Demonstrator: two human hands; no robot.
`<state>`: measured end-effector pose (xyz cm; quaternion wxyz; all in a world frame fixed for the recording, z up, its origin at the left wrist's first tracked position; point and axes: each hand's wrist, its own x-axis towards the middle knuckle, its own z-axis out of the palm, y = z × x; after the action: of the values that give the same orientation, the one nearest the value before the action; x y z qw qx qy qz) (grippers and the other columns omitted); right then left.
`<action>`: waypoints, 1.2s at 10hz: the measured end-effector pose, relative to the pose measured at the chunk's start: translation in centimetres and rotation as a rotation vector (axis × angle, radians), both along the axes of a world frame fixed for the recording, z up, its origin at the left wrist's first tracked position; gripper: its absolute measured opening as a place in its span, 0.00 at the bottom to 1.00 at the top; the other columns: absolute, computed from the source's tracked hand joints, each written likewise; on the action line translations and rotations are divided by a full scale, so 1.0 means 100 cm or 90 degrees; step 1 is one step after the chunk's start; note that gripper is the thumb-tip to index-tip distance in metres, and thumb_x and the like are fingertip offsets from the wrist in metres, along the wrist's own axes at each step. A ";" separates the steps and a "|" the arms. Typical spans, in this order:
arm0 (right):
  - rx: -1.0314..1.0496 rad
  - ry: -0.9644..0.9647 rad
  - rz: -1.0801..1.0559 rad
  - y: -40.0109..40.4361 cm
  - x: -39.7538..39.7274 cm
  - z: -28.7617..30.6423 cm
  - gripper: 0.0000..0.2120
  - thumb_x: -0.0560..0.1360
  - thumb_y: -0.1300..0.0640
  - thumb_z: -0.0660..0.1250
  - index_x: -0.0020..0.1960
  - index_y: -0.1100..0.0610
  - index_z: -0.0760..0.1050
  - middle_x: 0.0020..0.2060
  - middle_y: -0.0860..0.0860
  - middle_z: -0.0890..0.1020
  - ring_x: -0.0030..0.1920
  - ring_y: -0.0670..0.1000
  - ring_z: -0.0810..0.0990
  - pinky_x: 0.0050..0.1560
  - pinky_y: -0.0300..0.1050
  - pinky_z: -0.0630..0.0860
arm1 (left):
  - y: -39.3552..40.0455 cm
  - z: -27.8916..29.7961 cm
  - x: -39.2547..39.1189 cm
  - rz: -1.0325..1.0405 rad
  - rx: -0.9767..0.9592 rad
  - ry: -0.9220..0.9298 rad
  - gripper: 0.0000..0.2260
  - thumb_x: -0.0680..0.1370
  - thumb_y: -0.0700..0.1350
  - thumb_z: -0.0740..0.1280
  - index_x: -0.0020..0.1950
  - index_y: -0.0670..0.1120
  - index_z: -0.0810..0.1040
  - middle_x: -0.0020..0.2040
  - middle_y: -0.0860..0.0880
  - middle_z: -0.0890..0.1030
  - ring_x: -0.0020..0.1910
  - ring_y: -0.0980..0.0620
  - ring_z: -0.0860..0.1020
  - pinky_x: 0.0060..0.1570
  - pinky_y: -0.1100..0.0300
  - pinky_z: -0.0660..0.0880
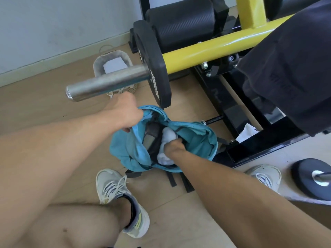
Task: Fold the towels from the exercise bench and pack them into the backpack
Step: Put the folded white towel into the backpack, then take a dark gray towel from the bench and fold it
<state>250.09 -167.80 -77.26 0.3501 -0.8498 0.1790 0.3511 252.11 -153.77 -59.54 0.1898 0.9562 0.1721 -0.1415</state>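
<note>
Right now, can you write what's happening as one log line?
step: packing | left hand: holds backpack rim open | right hand: pushes white towel inside | dark towel: still on bench

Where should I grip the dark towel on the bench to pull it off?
Take the dark towel by its hanging lower edge, near the corner closest to the teal backpack, coming from below and in front. It drapes loosely there, so fingers can pinch the free fabric; higher up it lies flat.

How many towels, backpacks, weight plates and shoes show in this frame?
White towel, right hand's grip on it: 1
Dark towel over the bench: 1
Teal backpack, left hand holding its rim: 1
Weight plates: 2
Shoes: 2
Total: 7
</note>
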 end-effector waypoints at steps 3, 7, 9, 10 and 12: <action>0.113 0.045 -0.123 0.029 -0.006 -0.015 0.31 0.84 0.46 0.61 0.79 0.61 0.58 0.74 0.61 0.71 0.72 0.61 0.72 0.70 0.52 0.69 | -0.010 0.011 -0.002 -0.025 -0.078 0.014 0.03 0.76 0.41 0.69 0.43 0.47 0.76 0.31 0.44 0.84 0.26 0.45 0.84 0.38 0.52 0.84; -0.099 0.008 0.393 -0.033 -0.016 0.056 0.19 0.85 0.52 0.60 0.69 0.65 0.74 0.65 0.60 0.79 0.64 0.59 0.80 0.54 0.46 0.78 | -0.028 0.028 -0.018 -0.153 -0.031 0.194 0.11 0.78 0.45 0.74 0.57 0.45 0.77 0.41 0.44 0.83 0.38 0.46 0.84 0.43 0.52 0.84; -0.247 0.086 0.643 -0.082 0.010 0.181 0.14 0.84 0.53 0.64 0.53 0.64 0.82 0.38 0.51 0.84 0.35 0.50 0.83 0.44 0.43 0.82 | -0.042 0.035 -0.017 -0.233 0.012 0.157 0.13 0.76 0.50 0.75 0.57 0.48 0.78 0.34 0.47 0.80 0.29 0.48 0.77 0.26 0.60 0.72; -0.406 -0.155 0.728 -0.105 0.016 0.257 0.12 0.81 0.59 0.64 0.41 0.63 0.79 0.32 0.52 0.78 0.36 0.55 0.79 0.36 0.40 0.79 | -0.052 0.046 -0.015 -0.298 -0.019 0.106 0.11 0.75 0.52 0.74 0.53 0.51 0.79 0.42 0.49 0.84 0.39 0.48 0.85 0.39 0.54 0.81; -0.452 -0.677 0.329 -0.182 0.013 0.365 0.10 0.78 0.51 0.63 0.55 0.44 0.81 0.51 0.47 0.84 0.52 0.56 0.81 0.45 0.48 0.72 | -0.078 0.073 -0.027 -0.363 -0.240 -0.014 0.03 0.77 0.48 0.74 0.49 0.51 0.82 0.40 0.52 0.87 0.39 0.55 0.85 0.40 0.60 0.78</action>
<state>251.41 -185.97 -40.76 -0.0045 -0.9852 -0.1213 -0.1208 249.40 -161.52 -52.24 0.3176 0.9156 -0.1333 -0.2075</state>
